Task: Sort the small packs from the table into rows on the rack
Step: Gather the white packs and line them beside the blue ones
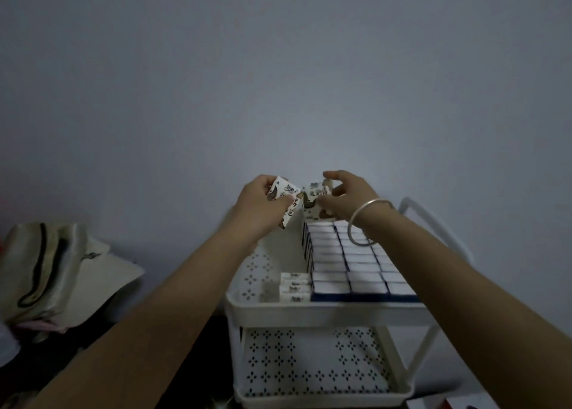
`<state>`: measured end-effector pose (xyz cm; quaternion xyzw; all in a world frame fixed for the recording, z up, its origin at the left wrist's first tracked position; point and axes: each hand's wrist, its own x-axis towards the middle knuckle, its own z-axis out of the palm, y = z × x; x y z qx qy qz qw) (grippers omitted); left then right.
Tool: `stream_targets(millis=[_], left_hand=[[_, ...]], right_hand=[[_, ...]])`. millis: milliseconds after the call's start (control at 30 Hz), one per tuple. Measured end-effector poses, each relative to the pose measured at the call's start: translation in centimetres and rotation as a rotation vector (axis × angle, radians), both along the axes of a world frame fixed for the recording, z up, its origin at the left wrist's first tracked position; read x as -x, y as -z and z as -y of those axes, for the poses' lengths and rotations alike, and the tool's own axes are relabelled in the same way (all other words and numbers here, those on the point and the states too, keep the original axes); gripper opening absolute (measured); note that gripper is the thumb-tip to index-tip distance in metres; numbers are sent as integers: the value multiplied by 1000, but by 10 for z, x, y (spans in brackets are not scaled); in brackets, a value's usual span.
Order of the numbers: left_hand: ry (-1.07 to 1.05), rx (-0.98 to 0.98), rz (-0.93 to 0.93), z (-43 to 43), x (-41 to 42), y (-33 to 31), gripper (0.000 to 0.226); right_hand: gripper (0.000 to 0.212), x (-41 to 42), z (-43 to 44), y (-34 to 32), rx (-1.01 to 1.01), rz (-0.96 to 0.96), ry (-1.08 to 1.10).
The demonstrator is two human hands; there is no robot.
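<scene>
White rack point(325, 311), two perforated shelves, against grey wall point(278, 68).
Top shelf, right part: rows of packs point(349, 260), white tops, blue sides, running near to far.
Just left of them, near edge: short row of paler packs point(294, 286); small print on ends, illegible.
Left hand point(260, 206) grasping printed pack point(286, 198), tilted, above far end of shelf.
Right hand point(349, 198) pinching second pack point(313, 196) just beside first.
Dark characters on both, too blurred to read.
Silver bangle point(351, 226) on right wrist.
Crumpled cream bag point(52, 269) at left.
</scene>
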<state>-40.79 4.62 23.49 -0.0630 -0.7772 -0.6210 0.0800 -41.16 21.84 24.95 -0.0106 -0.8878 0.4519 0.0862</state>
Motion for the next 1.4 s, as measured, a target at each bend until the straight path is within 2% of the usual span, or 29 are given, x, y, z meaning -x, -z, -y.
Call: stream_targets(millis=[100,200,267,367,433,500,567,600,700,800,900,1033,1200,1300,1400], left_hand=[[-176,277,-73,-4,18,7,23],[-266,494,-87,-3,19,16,21],[-288,576,-103,-2,16,21,24],[-237,732,-128,3,7,27,37],[-169,821,-148,4,-1,33,35],[-66,895,-135,4,-7,40,27],[70,873,-68,2,-10,47,25],[133,854,-45,0,-9,50,26],[294,845,5,-4,-9,56,31],[369,702,109,-2,-12,59,38],[308,558,168,4,-16,63,42],[66,449,147,5,-23,83,35],[-100,494,12,0,-36,94,20],[-113,531,-61,0,-40,95,21],[-85,546,-41,1,-43,96,22]], right_hand=[[63,23,6,5,-9,86,-4],[39,23,21,20,-117,45,-26],[26,17,31,30,-314,17,-72],[32,14,32,36,-522,-49,-9],[37,19,24,35,-504,-64,48],[41,24,16,33,-405,-19,14],[39,25,12,31,-254,68,-93],[38,25,12,32,-245,91,-137],[31,22,17,34,-501,-36,-125],[26,19,24,37,-710,-138,-140],[23,18,30,44,-893,-117,-280],[29,18,35,45,-1049,-90,-397],[33,16,39,51,-1090,27,-472],[30,16,37,52,-1035,69,-506],[27,13,32,49,-980,138,-537]])
